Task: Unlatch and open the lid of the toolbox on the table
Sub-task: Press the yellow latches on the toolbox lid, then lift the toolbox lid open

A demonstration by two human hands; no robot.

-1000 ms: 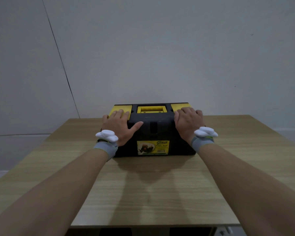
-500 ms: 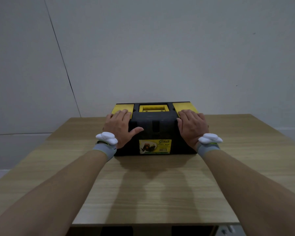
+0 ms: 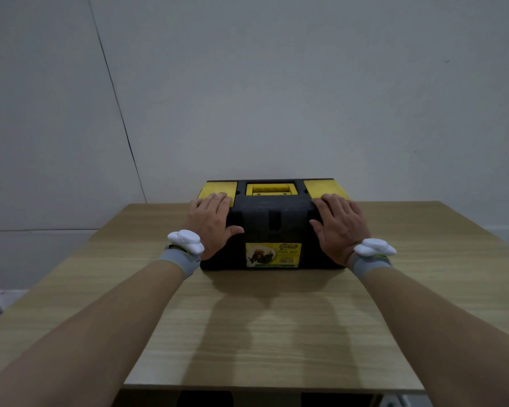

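Observation:
A black toolbox (image 3: 272, 227) with yellow lid panels and a yellow handle (image 3: 270, 189) stands at the far middle of the wooden table (image 3: 271, 318). Its lid is down, and a yellow label is on its front. My left hand (image 3: 210, 223) lies flat on the front left corner of the box, fingers over the lid's edge, thumb pointing inward. My right hand (image 3: 340, 224) lies the same way on the front right corner. The front latches are hidden under my hands or too dark to make out.
A plain grey wall rises right behind the toolbox. The table's near edge (image 3: 271, 387) is close to my body. Both wrists carry grey bands with white trackers.
Both hands have slid a little outward and down along the front corners of the toolbox. The lid stays down.

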